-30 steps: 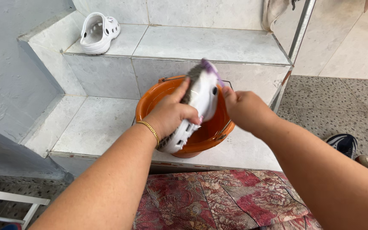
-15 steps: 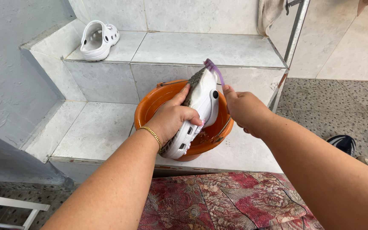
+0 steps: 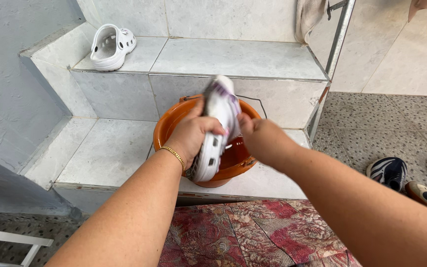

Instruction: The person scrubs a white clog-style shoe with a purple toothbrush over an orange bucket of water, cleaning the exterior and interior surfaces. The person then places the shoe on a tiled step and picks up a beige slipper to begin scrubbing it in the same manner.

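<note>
My left hand (image 3: 190,133) grips a white clog (image 3: 214,129) upright over an orange bucket (image 3: 171,123) that stands on the lower tiled step. My right hand (image 3: 262,139) holds a purple brush (image 3: 226,95) against the upper side of the clog; the brush is blurred and mostly hidden by the shoe. A gold bracelet sits on my left wrist. A second white clog (image 3: 110,46) rests on the upper step at the far left, apart from both hands.
Grey tiled steps (image 3: 243,57) rise behind the bucket. A metal post (image 3: 336,44) stands at the right. Sneakers (image 3: 389,173) lie on the speckled floor at right. Patterned red cloth (image 3: 253,232) covers my lap. A white rack (image 3: 11,242) shows at lower left.
My right hand has moved left, closer to the clog, bringing the brush down onto its side. The clog has turned in my left hand, narrower toward me.
</note>
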